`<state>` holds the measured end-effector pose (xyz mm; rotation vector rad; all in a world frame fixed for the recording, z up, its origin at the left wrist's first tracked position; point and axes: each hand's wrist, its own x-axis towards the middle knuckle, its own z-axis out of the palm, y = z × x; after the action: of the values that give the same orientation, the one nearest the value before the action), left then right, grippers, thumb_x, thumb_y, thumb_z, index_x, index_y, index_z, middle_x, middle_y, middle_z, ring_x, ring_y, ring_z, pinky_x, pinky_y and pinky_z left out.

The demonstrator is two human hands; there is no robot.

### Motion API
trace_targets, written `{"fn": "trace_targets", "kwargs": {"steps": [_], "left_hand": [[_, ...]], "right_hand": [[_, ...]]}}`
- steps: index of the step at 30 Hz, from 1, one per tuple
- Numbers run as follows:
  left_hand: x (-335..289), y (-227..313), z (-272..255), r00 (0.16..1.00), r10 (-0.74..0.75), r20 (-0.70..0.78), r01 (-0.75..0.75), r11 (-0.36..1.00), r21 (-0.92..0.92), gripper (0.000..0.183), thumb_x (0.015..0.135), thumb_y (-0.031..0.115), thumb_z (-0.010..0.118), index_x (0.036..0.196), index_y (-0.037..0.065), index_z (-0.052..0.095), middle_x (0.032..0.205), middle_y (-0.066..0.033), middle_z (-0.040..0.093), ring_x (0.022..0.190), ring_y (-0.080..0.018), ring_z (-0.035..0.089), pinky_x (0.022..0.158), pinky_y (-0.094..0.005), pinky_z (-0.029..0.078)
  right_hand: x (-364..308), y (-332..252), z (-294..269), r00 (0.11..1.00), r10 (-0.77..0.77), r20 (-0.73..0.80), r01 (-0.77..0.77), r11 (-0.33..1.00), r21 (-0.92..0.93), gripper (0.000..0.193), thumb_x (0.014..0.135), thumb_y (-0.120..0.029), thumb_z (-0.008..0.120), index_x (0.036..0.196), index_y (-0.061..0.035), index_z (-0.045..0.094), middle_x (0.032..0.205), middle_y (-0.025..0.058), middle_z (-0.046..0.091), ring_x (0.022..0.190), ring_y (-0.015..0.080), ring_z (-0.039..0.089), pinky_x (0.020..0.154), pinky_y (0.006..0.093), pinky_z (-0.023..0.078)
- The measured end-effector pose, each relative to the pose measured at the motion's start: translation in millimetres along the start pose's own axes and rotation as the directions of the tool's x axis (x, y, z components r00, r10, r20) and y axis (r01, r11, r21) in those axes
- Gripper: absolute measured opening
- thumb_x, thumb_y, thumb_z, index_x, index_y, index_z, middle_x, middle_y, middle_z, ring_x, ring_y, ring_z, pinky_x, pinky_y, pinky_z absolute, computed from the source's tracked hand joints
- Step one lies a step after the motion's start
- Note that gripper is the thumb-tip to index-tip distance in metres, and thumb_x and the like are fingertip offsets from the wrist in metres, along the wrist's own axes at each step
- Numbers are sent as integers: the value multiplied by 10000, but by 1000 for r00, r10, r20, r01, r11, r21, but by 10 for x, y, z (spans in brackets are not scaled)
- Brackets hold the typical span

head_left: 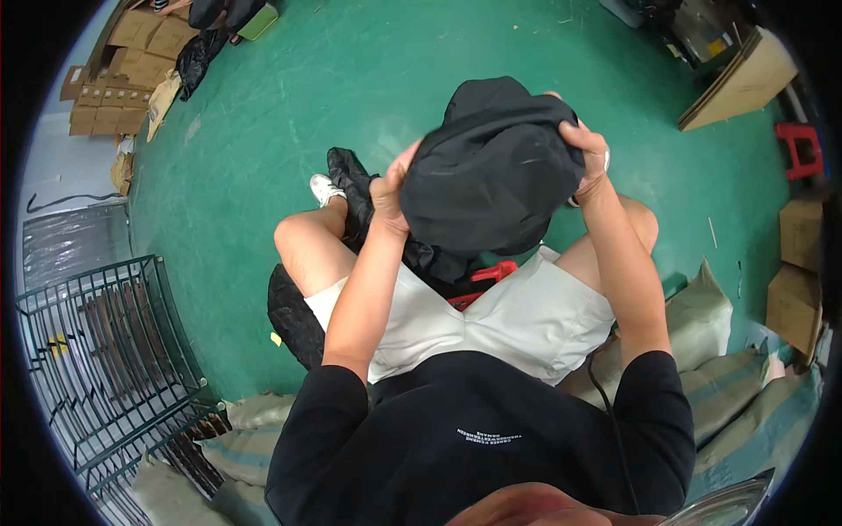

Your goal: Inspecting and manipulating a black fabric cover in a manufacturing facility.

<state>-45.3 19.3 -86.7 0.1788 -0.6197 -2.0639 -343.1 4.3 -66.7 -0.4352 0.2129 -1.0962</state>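
A rounded, soft black fabric piece point(491, 180), somewhat hat-like in shape, is held up in front of me above my knees; its exact kind I cannot tell. My left hand point(392, 191) grips its left edge, thumb on the near side and fingers partly hidden behind the cloth. On its upper right edge my right hand point(588, 156) is closed, with the thumb pressed on the cloth. Below it, between my legs, lies more black material point(430, 260), partly covered. A red plastic object point(495, 273) shows beside that material, mostly hidden.
Shiny black plastic point(351, 188) lies by my left foot, and a black bundle point(294, 316) sits outside my left thigh. A green wire rack point(110, 342) stands at left. Woven sacks point(702, 316) lie around me. Cartons point(110, 96), a cardboard sheet point(745, 79) and a red stool point(798, 151) are farther off.
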Motion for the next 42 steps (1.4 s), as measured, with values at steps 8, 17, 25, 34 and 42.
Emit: {"fn": "trace_targets", "kwargs": {"steps": [8,17,25,34,42], "left_hand": [[-269,-290,-337,988,-132,-77,123,986,-108,614,813,186,724,1320,-56,475,1359,-155,536,1252,-298,523,1081,-443,375],[115,-324,-590,837,-78,-542,-237,841,-487,412,1007,260,476,1299,-29,508,1355,-175,537,1246,-321,518,1091,-473,375],[115,-441,-279,911,-33,-412,-30,989,-146,499,882,35,596,1355,22,440,1300,-152,559,1208,-316,545,1038,-476,443],[3,-662,-532,867,-270,-419,263,962,-75,505,834,119,683,1298,2,520,1282,-125,595,1195,-288,555,1069,-455,389],[-45,-976,-525,778,-204,-594,152,979,-137,451,899,152,638,1316,25,522,1315,-116,577,1242,-297,519,1087,-457,370]], "right_hand": [[19,-67,0,986,-129,102,98,959,267,566,973,-349,495,1446,-62,375,1397,185,488,1259,325,502,1102,469,364],[17,158,-250,927,339,-161,-316,936,155,740,952,-597,395,1423,-27,407,1412,168,489,1296,321,478,1089,483,363],[77,215,-182,826,312,-470,-322,945,61,540,919,-339,597,1322,9,503,1289,174,588,1151,315,589,1027,455,449],[136,67,-284,816,149,-558,-146,988,50,531,956,-357,537,1315,31,488,1295,191,572,1159,322,577,1010,460,457],[-23,127,-238,785,272,-557,-380,921,-86,703,906,-284,631,1469,-34,292,1500,163,345,1372,290,347,1118,433,316]]}}
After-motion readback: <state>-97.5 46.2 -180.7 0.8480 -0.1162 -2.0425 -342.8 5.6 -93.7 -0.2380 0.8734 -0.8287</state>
